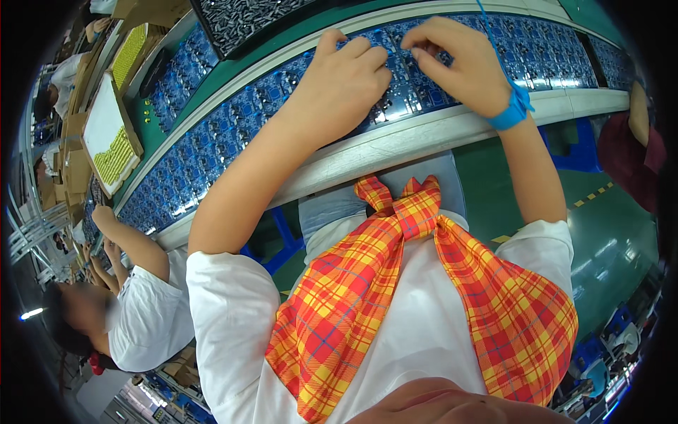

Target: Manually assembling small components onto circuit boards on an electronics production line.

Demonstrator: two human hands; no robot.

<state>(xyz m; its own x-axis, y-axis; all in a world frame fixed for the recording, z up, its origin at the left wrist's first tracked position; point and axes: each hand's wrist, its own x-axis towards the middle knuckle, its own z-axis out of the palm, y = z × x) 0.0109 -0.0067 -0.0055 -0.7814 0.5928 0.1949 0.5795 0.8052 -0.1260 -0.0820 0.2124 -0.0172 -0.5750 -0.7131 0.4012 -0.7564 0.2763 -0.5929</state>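
While both hands work over the line of blue circuit boards [233,120], the person stands close against the white rail [395,141] of the conveyor table. Left hand [344,81]: loosely curled, knuckles up, fingers bent down onto a board just beside the right hand; whether it grips anything underneath cannot be told. Right hand [455,60]: thumb and forefinger drawn together in a pinch over the same stretch of boards; the pinched item is too small to make out. A blue wrist strap [514,109] sits on the right wrist, with a thin blue cord [489,28] running up from it.

Boards lie directly under and between the two hands, edge to edge. The row's long axis runs left to right across the view, bowed by the lens, dropping toward the lower left and passing out of view at the upper right.

Beyond the boards: a dark tray of small grey parts [247,21]. Far left: cardboard trays of yellow-green components [113,152]. A neighbouring person in a white shirt [152,311] reaches a hand [104,215] to the same row. An orange-red plaid scarf [395,283] hangs over the wearer's white top.
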